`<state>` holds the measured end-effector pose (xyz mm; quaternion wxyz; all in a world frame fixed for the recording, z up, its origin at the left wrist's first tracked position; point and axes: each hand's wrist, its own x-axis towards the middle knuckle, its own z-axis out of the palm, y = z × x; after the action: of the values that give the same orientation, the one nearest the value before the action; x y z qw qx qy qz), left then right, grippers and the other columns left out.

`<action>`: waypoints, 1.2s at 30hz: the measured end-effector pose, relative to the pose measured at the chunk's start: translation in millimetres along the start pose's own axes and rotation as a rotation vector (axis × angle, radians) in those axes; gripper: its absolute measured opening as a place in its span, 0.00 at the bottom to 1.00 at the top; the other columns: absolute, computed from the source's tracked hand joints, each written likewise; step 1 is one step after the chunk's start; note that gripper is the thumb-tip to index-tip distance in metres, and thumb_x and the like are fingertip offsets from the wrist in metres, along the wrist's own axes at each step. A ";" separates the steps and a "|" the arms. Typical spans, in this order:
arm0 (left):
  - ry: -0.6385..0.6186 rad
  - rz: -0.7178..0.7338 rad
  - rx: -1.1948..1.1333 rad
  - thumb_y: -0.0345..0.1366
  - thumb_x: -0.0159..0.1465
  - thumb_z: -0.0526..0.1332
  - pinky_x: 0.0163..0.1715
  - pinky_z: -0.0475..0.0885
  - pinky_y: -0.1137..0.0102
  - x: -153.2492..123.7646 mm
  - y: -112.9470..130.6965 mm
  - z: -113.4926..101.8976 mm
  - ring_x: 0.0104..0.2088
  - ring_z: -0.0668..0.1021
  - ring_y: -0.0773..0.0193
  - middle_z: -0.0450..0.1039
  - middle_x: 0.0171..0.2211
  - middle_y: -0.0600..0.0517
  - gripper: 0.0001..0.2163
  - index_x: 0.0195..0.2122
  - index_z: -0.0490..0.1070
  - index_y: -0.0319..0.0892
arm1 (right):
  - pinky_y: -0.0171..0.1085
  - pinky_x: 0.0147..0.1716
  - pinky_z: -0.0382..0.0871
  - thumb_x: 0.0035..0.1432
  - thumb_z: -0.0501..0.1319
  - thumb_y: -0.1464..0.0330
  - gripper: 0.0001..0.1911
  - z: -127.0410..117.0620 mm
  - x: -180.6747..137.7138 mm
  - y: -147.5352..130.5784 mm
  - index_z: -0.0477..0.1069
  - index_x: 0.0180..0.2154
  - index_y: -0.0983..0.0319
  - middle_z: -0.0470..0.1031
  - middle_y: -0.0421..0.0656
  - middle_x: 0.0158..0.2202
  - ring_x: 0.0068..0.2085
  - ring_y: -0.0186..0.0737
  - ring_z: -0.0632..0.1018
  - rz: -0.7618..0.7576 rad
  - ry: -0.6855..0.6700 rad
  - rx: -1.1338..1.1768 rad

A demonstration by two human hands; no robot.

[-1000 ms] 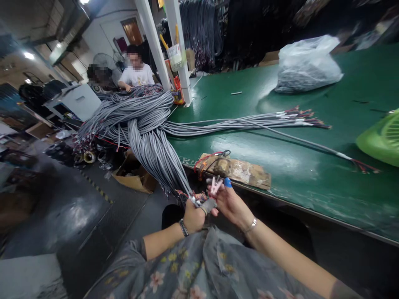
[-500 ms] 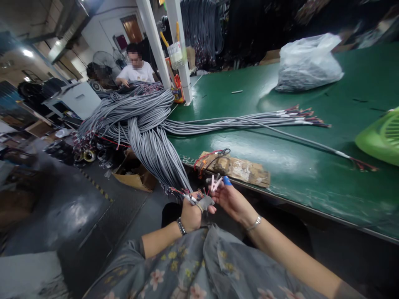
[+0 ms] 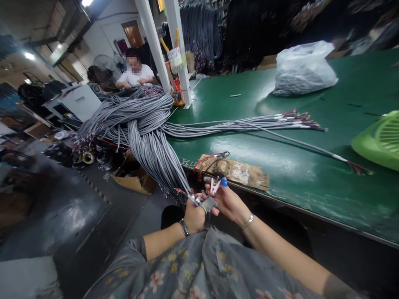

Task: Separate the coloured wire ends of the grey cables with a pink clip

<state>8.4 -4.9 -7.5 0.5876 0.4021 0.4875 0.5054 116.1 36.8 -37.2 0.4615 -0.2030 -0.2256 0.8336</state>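
Note:
Fingers of my left hand (image 3: 195, 216) are wrapped around the ends of several grey cables (image 3: 162, 160), with thin coloured wires (image 3: 204, 193) sticking out above the thumb. A grey cover (image 3: 208, 204) is on that thumb. Close beside it, my right hand (image 3: 230, 204) is closed at the fingertips on a small pale pink X-shaped clip (image 3: 215, 186), right at the wire ends. A blue cover (image 3: 223, 182) wraps one right-hand fingertip. The exact contact between clip and wires is too small to make out.
A worn wooden block (image 3: 246, 174) with red and black leads lies on the green table's (image 3: 280, 153) near edge. More cables (image 3: 277, 121) stretch across it, near a plastic bag (image 3: 304, 68) and a green basket (image 3: 382, 139). A co-worker (image 3: 135, 72) sits behind the cable pile.
My right hand has come slightly left, closer to my left hand, with the pink clip still in it. The co-worker's second hand now shows over the cables. The view has shifted a little.

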 end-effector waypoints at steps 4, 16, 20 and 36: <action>-0.036 0.003 0.014 0.48 0.54 0.66 0.25 0.69 0.70 2.0 -6.5 -3.4 0.21 0.76 0.63 0.70 0.13 0.50 0.18 0.17 0.70 0.39 | 0.33 0.08 0.61 0.48 0.65 0.49 0.21 2.8 3.5 -0.6 0.74 0.30 0.61 0.74 0.39 0.20 0.13 0.35 0.69 0.057 -0.001 0.070; -0.046 -0.026 0.103 0.49 0.54 0.66 0.27 0.69 0.71 -2.1 -12.3 -16.7 0.20 0.75 0.65 0.72 0.15 0.51 0.17 0.21 0.73 0.38 | 0.35 0.24 0.70 0.44 0.66 0.47 0.23 -1.0 -6.5 3.9 0.76 0.33 0.59 0.76 0.41 0.28 0.28 0.38 0.74 -0.007 0.175 0.124; -0.117 -0.053 0.163 0.50 0.51 0.68 0.27 0.69 0.71 -2.4 -6.3 -17.7 0.22 0.74 0.66 0.74 0.19 0.50 0.18 0.22 0.74 0.37 | 0.35 0.29 0.70 0.43 0.67 0.47 0.22 -14.8 -14.1 0.7 0.76 0.29 0.59 0.76 0.42 0.27 0.29 0.37 0.74 0.034 0.251 0.041; -0.217 -0.173 -0.090 0.48 0.42 0.73 0.29 0.70 0.72 -9.0 6.5 -21.5 0.25 0.75 0.67 0.75 0.26 0.49 0.21 0.29 0.74 0.37 | 0.35 0.22 0.63 0.46 0.65 0.49 0.22 -0.1 -67.0 -23.5 0.74 0.21 0.61 0.70 0.41 0.19 0.22 0.35 0.67 -0.049 0.110 -0.843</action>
<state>-14.1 -13.2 -4.1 0.6956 0.3843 0.4308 0.4277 165.0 -9.7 -15.4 0.3692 -0.4127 -0.5264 0.6452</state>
